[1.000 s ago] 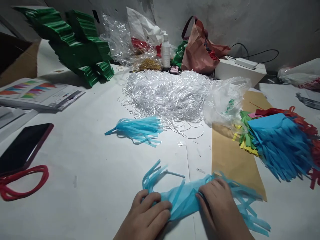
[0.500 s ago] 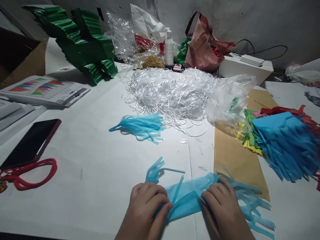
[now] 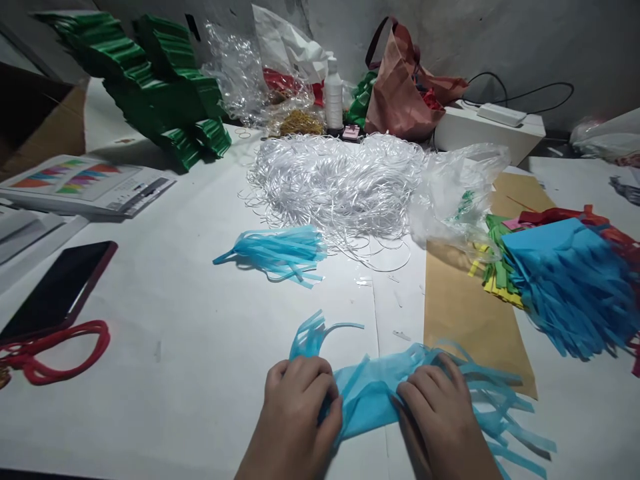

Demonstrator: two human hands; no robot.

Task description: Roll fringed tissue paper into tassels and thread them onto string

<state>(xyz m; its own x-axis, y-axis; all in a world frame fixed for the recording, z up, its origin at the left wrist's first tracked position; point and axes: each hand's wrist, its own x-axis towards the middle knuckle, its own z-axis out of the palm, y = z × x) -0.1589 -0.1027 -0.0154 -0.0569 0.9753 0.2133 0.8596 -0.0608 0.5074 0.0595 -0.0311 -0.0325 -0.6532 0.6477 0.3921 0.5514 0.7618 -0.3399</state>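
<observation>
A light-blue sheet of tissue paper (image 3: 373, 407) with fringed ends lies on the white table in front of me. My left hand (image 3: 303, 407) grips its left part with curled fingers, and cut strips stick out beyond the knuckles. On its right part, my right hand (image 3: 435, 400) is closed too, thumb under the near edge; loose strips fan out to the right of it. Between the hands the paper is creased and partly folded over. Farther back lies a light-blue tissue tassel (image 3: 275, 250) with a twisted end pointing left.
White string (image 3: 335, 187) is heaped behind the tassel, beside a clear plastic bag (image 3: 455, 193). Fringed blue paper (image 3: 575, 287) lies at right, near a brown envelope (image 3: 470, 320). A phone (image 3: 60, 287) and red cord (image 3: 75, 350) are at left. A white bottle (image 3: 333, 97) stands behind.
Both hands stay on the tissue paper with small finger movements. The left fingers have curled in more, and a loose strip between the hands now lies flatter. The view has shifted slightly.
</observation>
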